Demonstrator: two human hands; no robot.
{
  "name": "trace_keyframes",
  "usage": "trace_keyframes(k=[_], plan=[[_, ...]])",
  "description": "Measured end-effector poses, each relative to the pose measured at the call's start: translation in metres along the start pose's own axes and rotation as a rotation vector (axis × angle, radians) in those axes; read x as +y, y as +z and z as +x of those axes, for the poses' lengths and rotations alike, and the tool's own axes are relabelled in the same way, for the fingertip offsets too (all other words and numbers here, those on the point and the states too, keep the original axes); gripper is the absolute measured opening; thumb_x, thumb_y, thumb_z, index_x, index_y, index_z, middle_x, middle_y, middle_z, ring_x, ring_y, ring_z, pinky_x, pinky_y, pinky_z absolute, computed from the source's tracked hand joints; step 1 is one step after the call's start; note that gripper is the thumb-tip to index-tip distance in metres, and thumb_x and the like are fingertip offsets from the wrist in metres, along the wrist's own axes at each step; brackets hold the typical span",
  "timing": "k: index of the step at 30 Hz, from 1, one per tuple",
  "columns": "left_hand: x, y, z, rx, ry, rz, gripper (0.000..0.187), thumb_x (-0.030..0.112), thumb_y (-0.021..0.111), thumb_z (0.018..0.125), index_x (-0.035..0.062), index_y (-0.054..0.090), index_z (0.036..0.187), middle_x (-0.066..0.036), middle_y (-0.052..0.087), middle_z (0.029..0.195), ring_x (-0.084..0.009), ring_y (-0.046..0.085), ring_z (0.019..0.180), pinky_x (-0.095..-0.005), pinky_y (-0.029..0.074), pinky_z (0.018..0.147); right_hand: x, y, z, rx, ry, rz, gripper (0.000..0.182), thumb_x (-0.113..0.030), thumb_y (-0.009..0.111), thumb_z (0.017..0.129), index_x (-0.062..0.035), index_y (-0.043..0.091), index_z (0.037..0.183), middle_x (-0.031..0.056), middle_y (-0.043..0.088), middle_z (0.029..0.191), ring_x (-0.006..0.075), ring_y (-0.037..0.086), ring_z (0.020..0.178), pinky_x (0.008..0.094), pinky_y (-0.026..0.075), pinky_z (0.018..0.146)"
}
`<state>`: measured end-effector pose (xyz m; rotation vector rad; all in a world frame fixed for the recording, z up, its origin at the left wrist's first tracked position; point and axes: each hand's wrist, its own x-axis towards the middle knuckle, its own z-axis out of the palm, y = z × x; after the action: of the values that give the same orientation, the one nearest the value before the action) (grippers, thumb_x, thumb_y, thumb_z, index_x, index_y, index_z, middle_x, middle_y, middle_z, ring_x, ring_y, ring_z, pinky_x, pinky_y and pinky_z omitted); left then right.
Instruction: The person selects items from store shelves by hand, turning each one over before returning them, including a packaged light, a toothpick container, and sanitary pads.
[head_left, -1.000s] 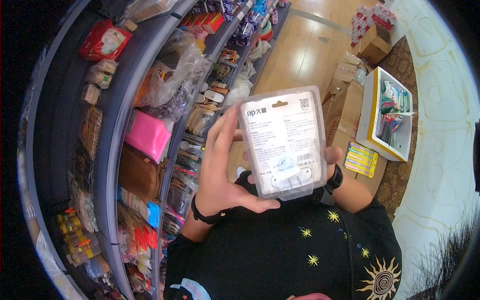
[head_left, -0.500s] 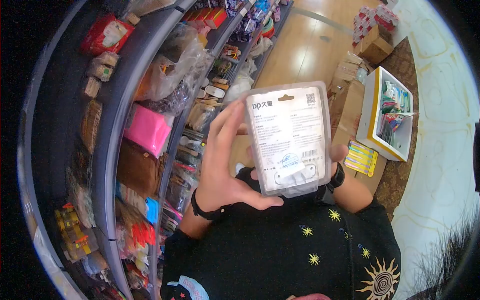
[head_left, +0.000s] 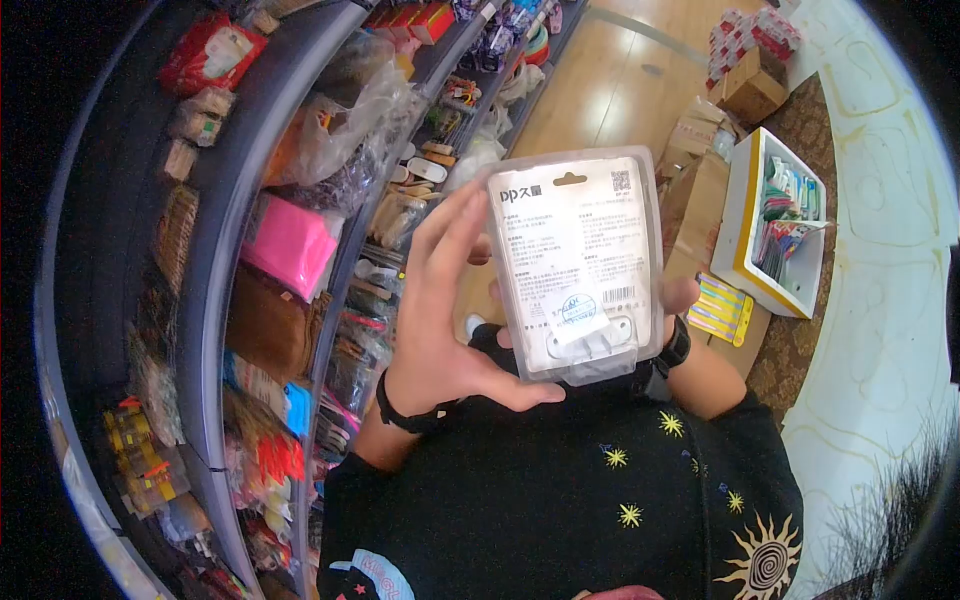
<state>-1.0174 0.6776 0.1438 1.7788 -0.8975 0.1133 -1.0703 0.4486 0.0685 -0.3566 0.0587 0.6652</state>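
Note:
Held up before my chest is a clear plastic blister pack (head_left: 570,240), its white printed back card toward me. The card has a hang hole at the top, a QR code, a barcode and a blue stamp low down. My left hand (head_left: 440,310) grips the pack's left side, thumb along the bottom corner and fingers behind the edge. My right hand (head_left: 680,300) holds it from the right; most of that hand is hidden behind the pack. Whatever product sits on the pack's far side is out of sight.
Shelves (head_left: 225,300) of packaged goods curve along my left, with a bright pink packet (head_left: 290,247) among them. On the right, a white box with a yellow rim (head_left: 735,235) holds small packs. A yellow pack of pens or brushes (head_left: 722,308) lies beside it, near cardboard boxes (head_left: 755,85).
The blister pack has risen slightly in view and tilted a little, both hands still on it. The surroundings have shifted only a bit.

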Motion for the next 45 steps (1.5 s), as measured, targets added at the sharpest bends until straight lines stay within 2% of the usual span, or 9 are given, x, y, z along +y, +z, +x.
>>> trace_keyframes(k=[13,23,25,26,28,34,38,40,45], plan=[[0.002,0.003,0.0,0.013,-0.026,0.027,0.141,0.052,0.101,0.04,0.0066,0.034,0.156,-0.024,0.037,0.155,-0.037,0.045,0.137,-0.0427,0.05,0.098,-0.001,-0.003,-0.005,0.034,-0.005,-0.025,0.164,-0.069,0.094,0.034,-0.0108,0.012,0.163,0.0213,0.017,0.167,0.0419,0.031,0.149,0.0663,0.027,0.121],[-0.002,0.002,0.004,0.015,-0.002,0.009,0.14,0.051,0.101,0.04,0.0066,0.036,0.155,-0.024,0.035,0.155,-0.0373,0.046,0.137,-0.0417,0.051,0.096,-0.004,-0.001,-0.004,0.021,-0.014,-0.147,0.16,-0.085,0.081,0.041,-0.0097,0.01,0.163,0.0236,0.016,0.166,0.0432,0.033,0.147,0.0623,0.032,0.119],[-0.004,-0.001,0.002,-0.034,-0.031,0.062,0.157,0.056,0.101,0.031,0.0001,0.027,0.157,-0.018,0.032,0.158,-0.0343,0.041,0.143,-0.049,0.04,0.114,-0.004,0.0,-0.001,0.007,-0.014,-0.165,0.16,-0.085,0.082,0.042,-0.0098,0.01,0.163,0.0236,0.016,0.166,0.0431,0.033,0.148,0.0624,0.032,0.119],[-0.004,-0.001,0.003,-0.033,-0.03,0.061,0.157,0.056,0.101,0.031,0.0001,0.027,0.157,-0.018,0.032,0.158,-0.0343,0.041,0.143,-0.049,0.04,0.114,-0.003,-0.001,-0.001,0.009,-0.025,-0.162,0.159,-0.085,0.081,0.042,-0.0103,0.01,0.163,0.0233,0.016,0.166,0.0429,0.033,0.148,0.0627,0.032,0.119],[-0.002,-0.001,0.004,-0.001,-0.043,0.026,0.138,0.05,0.101,0.04,0.0074,0.037,0.155,-0.024,0.036,0.155,-0.0371,0.046,0.137,-0.041,0.051,0.096,-0.003,-0.001,0.0,0.013,-0.034,-0.159,0.159,-0.085,0.081,0.043,-0.0109,0.01,0.163,0.023,0.016,0.167,0.0427,0.032,0.148,0.0631,0.032,0.119],[-0.008,-0.006,0.002,0.004,-0.066,-0.007,0.138,0.049,0.101,0.04,0.0077,0.036,0.155,-0.022,0.038,0.154,-0.0358,0.046,0.136,-0.0402,0.05,0.094,0.004,-0.015,0.002,0.047,0.016,-0.058,0.154,-0.079,0.085,0.047,-0.0138,0.008,0.164,0.021,0.011,0.168,0.0416,0.03,0.149,0.0642,0.029,0.12],[-0.013,-0.013,-0.008,0.023,-0.089,-0.032,0.139,0.048,0.101,0.04,0.0079,0.035,0.156,-0.022,0.038,0.155,-0.0348,0.047,0.135,-0.0395,0.05,0.094,0.01,-0.017,0.009,0.048,0.024,-0.005,0.154,-0.075,0.088,0.046,-0.0126,0.009,0.163,0.0212,0.013,0.168,0.0413,0.031,0.149,0.064,0.03,0.12],[-0.016,-0.019,-0.011,-0.013,-0.11,0.011,0.159,0.047,0.104,0.029,0.0037,0.024,0.159,-0.015,0.034,0.157,-0.0287,0.056,0.124,-0.0419,0.049,0.098,0.014,-0.016,0.014,0.044,0.031,0.015,0.155,-0.073,0.089,0.045,-0.012,0.01,0.163,0.0212,0.014,0.167,0.0412,0.032,0.148,0.0639,0.03,0.12],[-0.016,-0.025,-0.022,-0.002,-0.121,0.058,0.158,0.046,0.104,0.029,0.004,0.025,0.159,-0.015,0.035,0.156,-0.0279,0.058,0.119,-0.0406,0.05,0.096,0.023,-0.015,0.024,0.04,0.047,0.064,0.155,-0.068,0.093,0.044,-0.0105,0.012,0.163,0.0214,0.016,0.167,0.0408,0.033,0.148,0.0636,0.03,0.12]])
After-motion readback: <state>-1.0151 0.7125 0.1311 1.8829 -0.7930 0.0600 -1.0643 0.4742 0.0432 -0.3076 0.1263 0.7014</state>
